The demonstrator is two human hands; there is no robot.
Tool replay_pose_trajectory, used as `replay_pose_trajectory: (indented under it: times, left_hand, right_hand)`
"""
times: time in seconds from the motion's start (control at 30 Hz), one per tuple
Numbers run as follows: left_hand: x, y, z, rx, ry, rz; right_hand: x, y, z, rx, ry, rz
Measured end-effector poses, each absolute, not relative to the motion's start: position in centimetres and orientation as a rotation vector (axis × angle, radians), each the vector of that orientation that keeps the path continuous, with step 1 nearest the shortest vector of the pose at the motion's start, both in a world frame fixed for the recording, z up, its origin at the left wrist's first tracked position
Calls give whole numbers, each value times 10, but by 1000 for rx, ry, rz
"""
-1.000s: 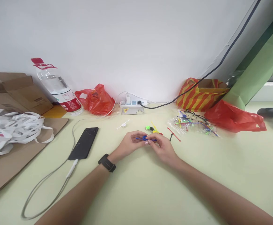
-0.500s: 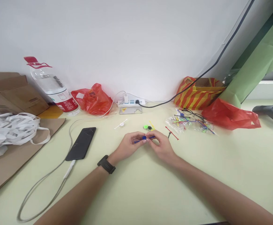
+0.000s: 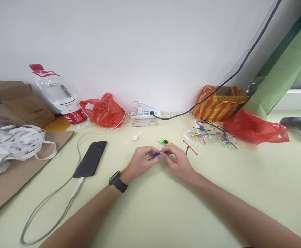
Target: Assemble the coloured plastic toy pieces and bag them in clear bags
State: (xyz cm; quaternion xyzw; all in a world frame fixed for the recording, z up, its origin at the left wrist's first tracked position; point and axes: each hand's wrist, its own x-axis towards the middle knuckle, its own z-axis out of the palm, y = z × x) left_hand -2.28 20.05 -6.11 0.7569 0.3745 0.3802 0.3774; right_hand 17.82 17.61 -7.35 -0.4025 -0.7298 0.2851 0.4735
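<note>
My left hand [image 3: 144, 159] and my right hand [image 3: 176, 159] meet above the table, with thumbs and fingertips pinched. Between them is a small blue plastic piece [image 3: 157, 154] with a thin rod, partly covered by the fingers. Just beyond the hands lie a bright green disc [image 3: 161, 141], a black disc [image 3: 165, 142] and a thin yellow stick [image 3: 168, 138]. Right of my right hand rest a thin red stick with pointed ends [image 3: 191, 147] and a short dark one [image 3: 187, 150]. A white stick with a round piece [image 3: 135, 137] lies beyond my left hand.
Clear bags of coloured parts [image 3: 209, 133] lie right, by a red bag [image 3: 256, 127] and a striped bag [image 3: 213, 106]. A power strip [image 3: 145, 113] sits by the wall. At left are a cabled phone [image 3: 90, 159], a bottle [image 3: 65, 100], a red bag [image 3: 102, 112] and cardboard [image 3: 49, 146].
The fingertips have shifted slightly on the blue piece, and its wider part has turned and now sits closer to the left fingers. The view has moved a little.
</note>
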Motion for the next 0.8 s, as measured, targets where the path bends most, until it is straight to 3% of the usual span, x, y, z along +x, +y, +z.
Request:
replay_pose_trajectory:
  times: [0.2, 0.47, 0.67, 0.8]
  left_hand:
    - [-21, 202, -64, 1764, 855, 1013]
    - [-34, 214, -59, 1387, 699, 813]
    - [-36, 217, -63, 1336, 720, 883]
    - [-36, 218, -65, 1327, 719, 920]
  right_hand:
    - [182, 180, -75, -986, -1744, 713]
    - [185, 187, -79, -881, -1561, 966]
    - [190, 185, -69, -1010, -1593, 737]
    - [191, 180, -65, -1001, -1539, 862]
